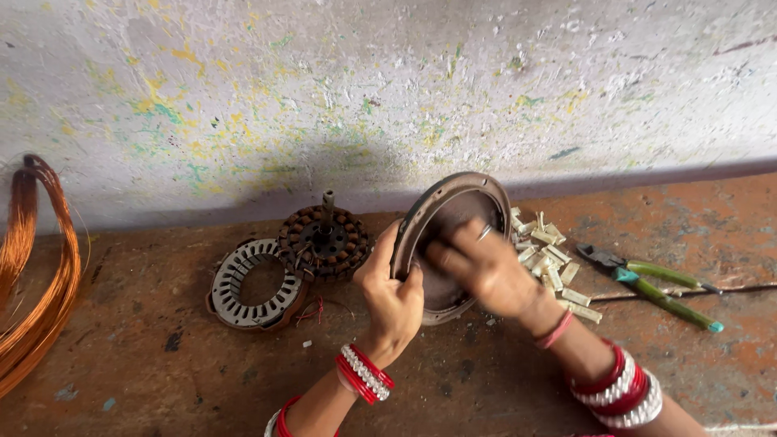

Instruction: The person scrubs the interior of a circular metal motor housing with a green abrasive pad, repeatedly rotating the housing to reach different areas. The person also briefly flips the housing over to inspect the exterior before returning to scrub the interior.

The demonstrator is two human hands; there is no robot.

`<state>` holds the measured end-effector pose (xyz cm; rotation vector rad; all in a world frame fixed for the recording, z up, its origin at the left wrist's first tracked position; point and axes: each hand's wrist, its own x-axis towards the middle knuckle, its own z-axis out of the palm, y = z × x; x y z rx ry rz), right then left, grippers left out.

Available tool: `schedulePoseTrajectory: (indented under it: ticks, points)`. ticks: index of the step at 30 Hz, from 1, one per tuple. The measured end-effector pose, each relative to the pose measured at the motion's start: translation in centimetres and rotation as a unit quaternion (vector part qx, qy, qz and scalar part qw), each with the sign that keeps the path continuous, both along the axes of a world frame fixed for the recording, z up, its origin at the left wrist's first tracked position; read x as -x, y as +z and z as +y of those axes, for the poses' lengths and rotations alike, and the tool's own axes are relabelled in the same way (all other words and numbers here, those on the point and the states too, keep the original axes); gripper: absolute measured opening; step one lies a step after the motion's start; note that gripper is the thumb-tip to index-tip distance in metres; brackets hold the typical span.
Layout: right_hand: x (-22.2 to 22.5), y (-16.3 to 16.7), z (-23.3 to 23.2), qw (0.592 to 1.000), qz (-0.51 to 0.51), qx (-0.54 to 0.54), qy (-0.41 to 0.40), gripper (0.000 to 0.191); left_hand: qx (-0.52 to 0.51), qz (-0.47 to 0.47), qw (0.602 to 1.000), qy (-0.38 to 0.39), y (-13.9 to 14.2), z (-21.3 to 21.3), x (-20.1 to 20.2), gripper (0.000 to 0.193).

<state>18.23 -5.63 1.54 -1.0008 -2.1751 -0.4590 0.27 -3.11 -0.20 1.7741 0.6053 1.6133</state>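
Left hand point(394, 295) is clamped on the rim of a round rusty metal motor cover point(447, 243), propping it tilted off the worn reddish floor point(162, 356). Right hand point(486, 267) sits inside the dish, fingers curled, blurry, so can't tell if it's pinching anything. It hides the cover's middle. Just right: a pile of pale insulation strips point(546, 255), green-handled pliers point(647, 283). Left: wound stator point(325, 241), bare steel core ring point(255, 283), copper wire coil point(36, 275) cut off at the edge.

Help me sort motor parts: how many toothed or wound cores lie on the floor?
2: a bare ring core left of the left hand, and a wound core behind it.
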Motion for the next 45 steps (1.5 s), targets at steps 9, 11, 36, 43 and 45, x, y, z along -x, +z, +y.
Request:
schedulePoseTrajectory:
  ticks: [9, 11, 36, 43, 45]
  points:
    - [-0.8, -1.0, 0.8, 0.995, 0.066, -0.056, -0.050, 0.045, -0.015, 0.017, 1.000, 0.018, -0.3, -0.2, -0.1, 0.051]
    - [-0.1, -0.8, 1.1, 0.992, 0.085, -0.082, -0.051, 0.039, 0.053, 0.026, 0.998, 0.010, -0.4, 0.2, -0.1, 0.049]
    - [0.7, -0.3, 0.4, 0.993, 0.069, -0.074, -0.063, 0.044, -0.013, 0.008, 0.999, 0.042, 1.4, -0.2, 0.3, 0.031]
    - [0.8, -0.5, 0.8, 0.985, 0.139, -0.024, -0.095, 0.029, -0.026, -0.007, 0.999, 0.037, 0.5, 0.3, 0.2, 0.034]
    - [1.2, -0.8, 0.8, 0.981, 0.190, -0.007, -0.034, 0.026, -0.038, -0.019, 0.999, 0.032, 0.6, 0.2, 0.1, 0.034]
